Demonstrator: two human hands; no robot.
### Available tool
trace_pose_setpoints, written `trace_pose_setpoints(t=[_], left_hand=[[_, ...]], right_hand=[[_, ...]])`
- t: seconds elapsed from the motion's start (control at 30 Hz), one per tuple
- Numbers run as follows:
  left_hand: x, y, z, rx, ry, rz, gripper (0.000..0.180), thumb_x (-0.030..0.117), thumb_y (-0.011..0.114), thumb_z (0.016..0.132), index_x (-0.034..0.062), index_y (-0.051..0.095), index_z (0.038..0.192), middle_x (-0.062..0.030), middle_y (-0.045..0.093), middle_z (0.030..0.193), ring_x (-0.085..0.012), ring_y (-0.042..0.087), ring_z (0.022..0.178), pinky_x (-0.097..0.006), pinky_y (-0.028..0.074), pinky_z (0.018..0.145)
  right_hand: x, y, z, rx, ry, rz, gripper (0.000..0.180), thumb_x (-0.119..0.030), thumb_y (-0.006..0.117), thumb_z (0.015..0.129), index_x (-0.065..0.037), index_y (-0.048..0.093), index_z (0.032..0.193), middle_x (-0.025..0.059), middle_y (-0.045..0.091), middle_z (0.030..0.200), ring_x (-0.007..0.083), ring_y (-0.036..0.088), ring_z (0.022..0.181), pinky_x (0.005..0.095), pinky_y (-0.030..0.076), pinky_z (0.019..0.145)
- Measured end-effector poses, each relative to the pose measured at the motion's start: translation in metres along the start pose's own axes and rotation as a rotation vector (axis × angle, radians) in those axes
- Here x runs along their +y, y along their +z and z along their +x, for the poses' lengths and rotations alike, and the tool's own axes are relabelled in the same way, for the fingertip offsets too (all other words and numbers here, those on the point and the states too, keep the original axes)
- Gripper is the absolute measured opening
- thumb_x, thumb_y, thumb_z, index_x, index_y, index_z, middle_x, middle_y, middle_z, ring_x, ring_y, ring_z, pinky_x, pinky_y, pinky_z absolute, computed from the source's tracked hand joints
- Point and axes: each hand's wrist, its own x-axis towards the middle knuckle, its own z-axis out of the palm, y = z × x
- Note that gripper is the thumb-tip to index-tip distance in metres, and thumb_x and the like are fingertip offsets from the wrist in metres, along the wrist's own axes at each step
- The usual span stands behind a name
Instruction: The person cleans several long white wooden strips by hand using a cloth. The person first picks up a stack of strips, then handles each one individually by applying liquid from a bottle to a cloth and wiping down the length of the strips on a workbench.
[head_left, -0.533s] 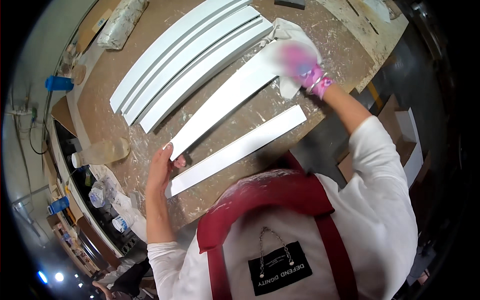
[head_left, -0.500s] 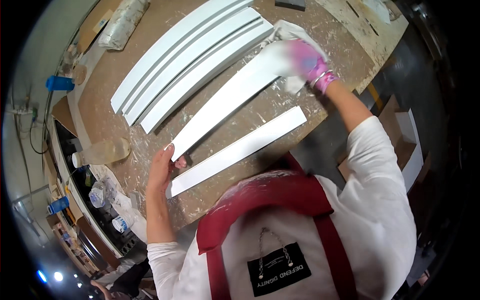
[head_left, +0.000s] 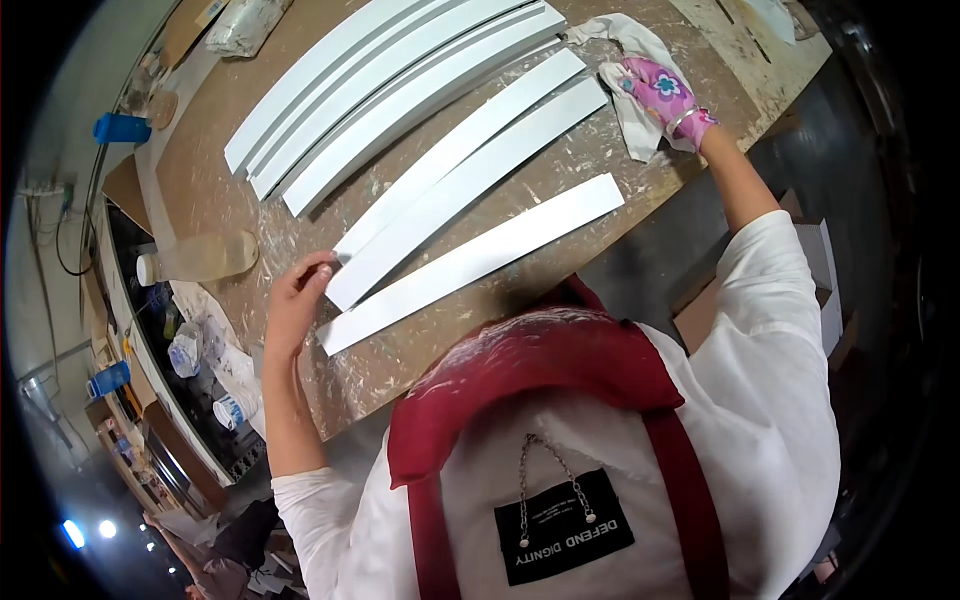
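Two long white strips [head_left: 470,180] lie close together on the table, meeting near their left ends and spreading apart to the right. My bare left hand [head_left: 297,290] is at their left ends, its fingers curled and the fingertips against the end of the upper strip. Just past the right ends, my right hand [head_left: 660,95], in a pink floral glove, grips a crumpled white cloth [head_left: 638,132]. Part of the cloth spreads out beyond the fingers. Nearer to me lies a separate white strip [head_left: 475,262].
Several curved white mouldings [head_left: 400,110] lie side by side farther back on the paint-spattered table [head_left: 270,245]. A clear jug [head_left: 205,258] rests on its side at the left edge. Cardboard boxes [head_left: 700,310] stand below the table on the right.
My right hand and the cloth have moved right, off the white piece, which now shows as two strips lying apart at the right. My left hand has shifted slightly left and away from me.
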Motion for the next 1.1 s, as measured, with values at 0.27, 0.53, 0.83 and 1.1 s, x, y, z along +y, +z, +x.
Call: trace_pose_setpoints(t=[0.27, 0.53, 0.83, 1.1], left_hand=[[0.049, 0.078, -0.011, 0.075, 0.684, 0.678, 0.040, 0.016, 0.069, 0.078, 0.0067, 0.058, 0.116, -0.0152, 0.059, 0.118, -0.0334, 0.055, 0.110, -0.041, 0.044, 0.093], [0.028, 0.157, -0.014, -0.073, 0.849, 0.964, 0.063, 0.019, 0.063, 0.081, 0.0077, 0.037, 0.138, -0.0103, 0.044, 0.135, -0.0241, 0.049, 0.113, -0.037, 0.038, 0.091], [0.026, 0.158, -0.011, -0.032, 0.878, 0.921, 0.063, 0.014, 0.061, 0.081, 0.0094, 0.036, 0.139, -0.0086, 0.046, 0.132, -0.0251, 0.050, 0.113, -0.038, 0.039, 0.090], [0.026, 0.158, -0.014, -0.035, 0.872, 0.931, 0.060, 0.013, 0.059, 0.082, 0.0088, 0.038, 0.138, -0.0087, 0.046, 0.133, -0.0243, 0.050, 0.113, -0.038, 0.039, 0.090]], right_hand=[[-0.080, -0.044, -0.063, 0.038, -0.122, -0.113, 0.035, -0.021, 0.052, 0.090, -0.001, 0.054, 0.118, 0.0165, 0.060, 0.110, 0.0287, 0.060, 0.100, 0.0349, 0.046, 0.089], [-0.140, 0.057, -0.130, -0.060, -0.584, -0.175, 0.035, -0.023, 0.055, 0.081, -0.007, 0.056, 0.113, 0.0127, 0.061, 0.101, 0.0264, 0.062, 0.086, 0.0371, 0.051, 0.077], [-0.141, 0.030, -0.128, -0.036, -0.612, -0.405, 0.034, -0.022, 0.056, 0.079, -0.010, 0.057, 0.112, 0.0128, 0.061, 0.102, 0.0300, 0.060, 0.092, 0.0406, 0.051, 0.080], [-0.069, -0.019, -0.126, -0.160, -0.323, -0.539, 0.024, -0.015, 0.057, 0.084, -0.010, 0.057, 0.108, 0.0119, 0.062, 0.097, 0.0301, 0.061, 0.087, 0.0413, 0.051, 0.074]])
